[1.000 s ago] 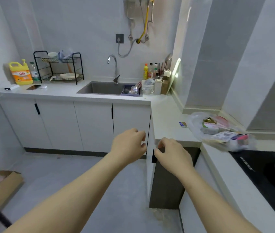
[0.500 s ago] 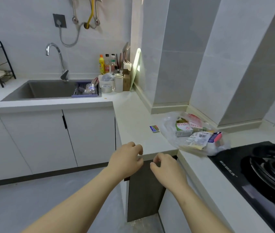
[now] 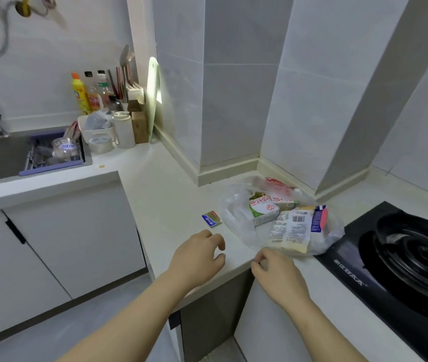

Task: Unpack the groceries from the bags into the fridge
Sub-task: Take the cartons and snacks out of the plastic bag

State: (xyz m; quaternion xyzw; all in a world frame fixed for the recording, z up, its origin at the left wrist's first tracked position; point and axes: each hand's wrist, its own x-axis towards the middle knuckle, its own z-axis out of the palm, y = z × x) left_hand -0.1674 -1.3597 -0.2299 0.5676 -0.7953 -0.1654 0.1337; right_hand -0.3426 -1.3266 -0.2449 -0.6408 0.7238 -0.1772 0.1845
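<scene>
Just beyond the right fingers (image 3: pixel 259 260), grocery bag (image 3: pixel 234 211).

Two hands show, a left hand (image 3: pixel 197 258) and a right hand (image 3: pixel 282 274). There is one clear plastic bag (image 3: pixel 233 205), one small blue packet (image 3: pixel 211 218), one black pan (image 3: pixel 416 246), one cooktop (image 3: pixel 348 273), one yellow bottle (image 3: pixel 80 95), one white jug (image 3: pixel 124 131) and one cutting board (image 3: pixel 152 100).
</scene>
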